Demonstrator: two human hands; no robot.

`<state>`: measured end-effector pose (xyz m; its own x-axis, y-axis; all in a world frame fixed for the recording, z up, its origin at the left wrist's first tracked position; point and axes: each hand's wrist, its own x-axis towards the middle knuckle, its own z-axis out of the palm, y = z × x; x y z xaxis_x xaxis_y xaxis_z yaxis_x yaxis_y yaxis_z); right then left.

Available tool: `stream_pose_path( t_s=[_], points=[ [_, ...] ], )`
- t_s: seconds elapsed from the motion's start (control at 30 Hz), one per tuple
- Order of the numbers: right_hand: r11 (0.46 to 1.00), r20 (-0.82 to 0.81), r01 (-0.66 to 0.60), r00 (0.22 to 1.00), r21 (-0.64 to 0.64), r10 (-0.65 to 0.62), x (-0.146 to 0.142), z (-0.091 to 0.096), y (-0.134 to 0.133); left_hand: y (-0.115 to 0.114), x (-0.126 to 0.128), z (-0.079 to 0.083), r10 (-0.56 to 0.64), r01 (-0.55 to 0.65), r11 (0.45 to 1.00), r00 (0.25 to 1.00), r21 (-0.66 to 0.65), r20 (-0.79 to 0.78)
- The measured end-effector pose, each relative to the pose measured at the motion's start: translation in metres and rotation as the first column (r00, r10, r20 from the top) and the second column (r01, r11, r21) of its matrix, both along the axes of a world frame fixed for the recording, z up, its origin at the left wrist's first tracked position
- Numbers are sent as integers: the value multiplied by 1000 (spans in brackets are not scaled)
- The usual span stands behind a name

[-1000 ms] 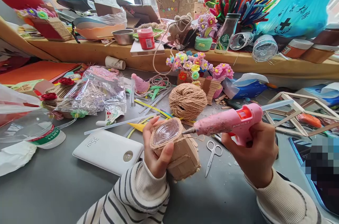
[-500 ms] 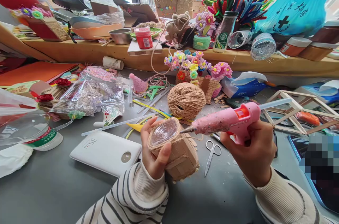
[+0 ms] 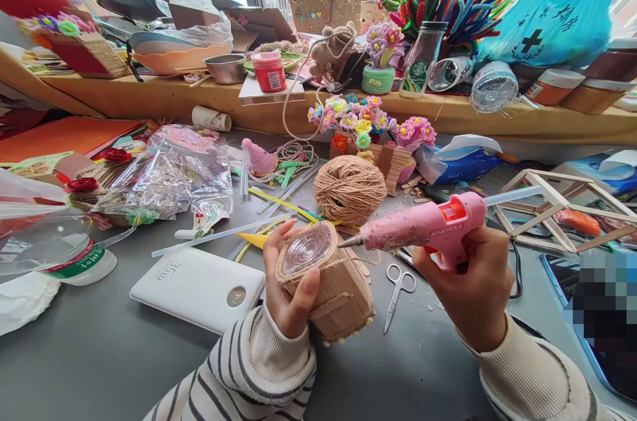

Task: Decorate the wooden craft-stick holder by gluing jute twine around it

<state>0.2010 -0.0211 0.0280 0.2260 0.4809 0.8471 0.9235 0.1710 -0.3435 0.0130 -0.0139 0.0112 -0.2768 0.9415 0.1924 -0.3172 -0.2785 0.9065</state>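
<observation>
My left hand [image 3: 291, 285] grips a small container [image 3: 341, 301] clad in wooden sticks, tilted so its clear round end faces up toward me. Twine [image 3: 330, 263] is wrapped around that end, and a loose strand sticks out to the right. In my right hand [image 3: 470, 281] is a pink hot glue gun [image 3: 423, 225] with a clear glue stick [image 3: 515, 195] in its back. Its metal nozzle points left and meets or nearly meets the twine at the rim. Behind the container lies a ball of brown twine [image 3: 350, 188].
Small scissors [image 3: 399, 295] lie right of the container. A white power bank [image 3: 199, 288] is at left, a phone [image 3: 592, 321] at far right. A wooden stick frame [image 3: 537, 208] stands behind my right hand. Crocheted flowers [image 3: 358, 119] and a crowded shelf [image 3: 199, 92] line the back.
Almost nothing differs. The glue gun and my right hand have shifted very slightly left, with the nozzle still at the twine rim. My left hand holds the container in the same pose.
</observation>
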Motion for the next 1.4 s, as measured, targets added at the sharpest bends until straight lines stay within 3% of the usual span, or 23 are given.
stream_pose_path(
  t_s=[0.17, 0.47, 1.4],
  points=[
    [1000, -18, -7, 1000, 20, 8, 0, 0, 0, 0, 0, 1, -8, 8, 1000, 1000, 8, -21],
    [998, -93, -1, 996, -57, -5, -1, 1, 0, 1, -2, -1, -16, 16, 1000, 1000, -12, -12],
    [999, -37, -11, 999, -45, 10, 1, -4, 2, 0, -2, -1, -33, 36, 998, 998, -58, 53]
  ],
)
